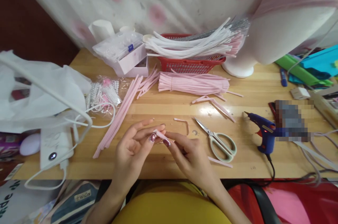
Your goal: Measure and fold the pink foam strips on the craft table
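Observation:
Between my fingertips is a short piece of pale pink pipe cleaner (pixel 160 134), held over the front of the wooden table. My left hand (pixel 134 145) pinches one end between thumb and forefinger, its other fingers loosely curled. My right hand (pixel 186 150) pinches the other end the same way. Just beyond the hands lies a bent pink pipe cleaner (pixel 187 125). Scissors (pixel 220 143) with pale green handles rest right of my right hand, blades slightly apart. Below them is a straight pink pipe cleaner piece (pixel 221 162). A folded pink pipe cleaner (pixel 216 104) lies farther back.
A blue glue gun (pixel 264 130) lies on the right, its cord over the front edge. Pink pipe cleaner bundles (pixel 194 83) lie before a red basket (pixel 185 65). Bagged beads (pixel 104 94), a white power bank (pixel 55 146) and cables are left. A white mannequin head (pixel 280 37) stands back right.

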The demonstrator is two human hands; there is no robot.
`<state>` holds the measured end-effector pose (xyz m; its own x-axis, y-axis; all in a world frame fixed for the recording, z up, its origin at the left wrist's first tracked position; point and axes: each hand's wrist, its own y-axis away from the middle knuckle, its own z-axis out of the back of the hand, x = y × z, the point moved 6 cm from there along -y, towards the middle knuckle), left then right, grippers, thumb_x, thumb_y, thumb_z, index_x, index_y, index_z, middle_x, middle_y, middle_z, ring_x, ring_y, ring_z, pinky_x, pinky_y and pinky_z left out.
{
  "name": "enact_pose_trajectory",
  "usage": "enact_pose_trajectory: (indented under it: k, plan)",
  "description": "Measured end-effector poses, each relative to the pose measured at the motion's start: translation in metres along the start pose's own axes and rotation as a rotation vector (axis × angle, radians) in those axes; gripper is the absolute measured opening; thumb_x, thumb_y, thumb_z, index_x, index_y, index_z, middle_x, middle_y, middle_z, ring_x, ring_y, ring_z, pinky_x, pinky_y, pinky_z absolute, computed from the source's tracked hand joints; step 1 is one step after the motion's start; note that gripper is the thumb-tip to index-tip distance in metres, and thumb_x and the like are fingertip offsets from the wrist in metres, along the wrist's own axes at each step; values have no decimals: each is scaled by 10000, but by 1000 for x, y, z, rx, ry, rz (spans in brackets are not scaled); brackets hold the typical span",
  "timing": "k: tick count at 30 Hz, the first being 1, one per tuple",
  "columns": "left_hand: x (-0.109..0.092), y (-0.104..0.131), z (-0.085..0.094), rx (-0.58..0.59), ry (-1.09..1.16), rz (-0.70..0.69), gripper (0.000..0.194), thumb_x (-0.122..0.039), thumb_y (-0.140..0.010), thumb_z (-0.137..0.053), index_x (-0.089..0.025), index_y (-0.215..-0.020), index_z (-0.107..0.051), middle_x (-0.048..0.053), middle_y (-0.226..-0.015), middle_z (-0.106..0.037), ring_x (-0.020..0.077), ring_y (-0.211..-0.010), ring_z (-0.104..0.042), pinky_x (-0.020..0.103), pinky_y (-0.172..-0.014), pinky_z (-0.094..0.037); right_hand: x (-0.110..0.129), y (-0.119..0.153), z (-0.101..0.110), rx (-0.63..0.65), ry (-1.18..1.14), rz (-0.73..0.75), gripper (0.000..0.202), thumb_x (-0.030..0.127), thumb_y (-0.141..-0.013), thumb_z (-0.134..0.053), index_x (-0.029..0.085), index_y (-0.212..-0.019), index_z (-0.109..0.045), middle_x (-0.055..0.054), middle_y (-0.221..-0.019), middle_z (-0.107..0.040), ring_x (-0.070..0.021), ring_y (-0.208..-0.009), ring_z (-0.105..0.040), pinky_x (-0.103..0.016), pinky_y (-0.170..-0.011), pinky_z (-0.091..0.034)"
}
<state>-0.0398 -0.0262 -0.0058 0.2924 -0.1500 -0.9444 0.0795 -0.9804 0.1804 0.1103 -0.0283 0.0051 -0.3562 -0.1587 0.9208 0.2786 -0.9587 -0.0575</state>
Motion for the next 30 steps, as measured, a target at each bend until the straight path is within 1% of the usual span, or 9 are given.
enact_pose_trajectory:
  k: [5,12,17,20,23,25,27,29,30]
  plan:
    - [-4,3,-4,-71,-13,16,337,-220,-793,-786,-182,-1095,-643,93,-1018,-803,226,-1017,-747,287,-890,-601,-1,-1,-2,-3,-15,11,278,243,-1009,-510,173,-1162,-730,-35,-827,-754,-97,-563,-572,-200,-544,-391]
    - [2,-1,-1,-74,-46,35,418,-242,-771,-814,-186,-1132,-611,91,-964,-810,225,-930,-770,284,-839,-622,-2,-1,-2,3,5,13,282,252,-1013,-502,181,-1132,-747,-14,-720,-698,-85,-496,-501,-209,-552,-390]
    - [5,-2,2,-86,-52,36,436,-242,-766,-821,-194,-1144,-609,84,-950,-812,220,-905,-774,271,-817,-626,-2,-3,-4,18,16,-12,292,271,-1015,-496,167,-1077,-761,-12,-676,-663,-92,-506,-510,-221,-550,-381]
    - [6,-4,3,-105,-23,33,435,-233,-758,-828,-192,-1139,-622,70,-930,-814,202,-889,-776,237,-801,-622,-5,-5,-5,58,-17,-69,304,314,-1021,-493,177,-1110,-749,-1,-662,-650,-97,-512,-515,-224,-550,-383]
    - [4,-8,7,-135,30,28,447,-213,-739,-845,-198,-1132,-633,36,-893,-817,176,-883,-775,192,-785,-611,-10,-8,-6,143,-66,-135,294,368,-1002,-533,194,-1130,-732,5,-687,-647,-110,-548,-520,-229,-555,-392]
    - [-3,-12,10,-150,66,9,458,-201,-722,-858,-203,-1121,-634,10,-851,-816,159,-855,-777,179,-781,-607,-12,-12,-1,155,-53,-115,278,408,-953,-616,204,-1102,-732,-17,-778,-656,-146,-674,-569,-256,-641,-437]
    - [-13,-17,13,-142,69,-15,470,-182,-710,-863,-209,-1119,-632,-10,-819,-813,144,-825,-778,173,-782,-603,-12,-17,7,122,-59,-47,333,468,-883,-702,218,-1102,-719,-64,-996,-673,-213,-935,-610,-329,-845,-465]
    - [-25,-23,12,-111,35,-23,470,-163,-711,-857,-213,-1121,-634,-16,-814,-812,137,-824,-776,165,-777,-599,-13,-22,9,144,-197,17,434,538,-881,-680,237,-1193,-666,-98,-1231,-634,-266,-1184,-554,-406,-1024,-405]
    - [-31,-27,10,-83,11,-20,468,-158,-711,-854,-213,-1123,-639,-14,-813,-812,140,-831,-776,163,-766,-599,-13,-26,7,179,-315,28,465,569,-915,-616,244,-1247,-628,-106,-1284,-619,-270,-1234,-538,-424,-1050,-395]
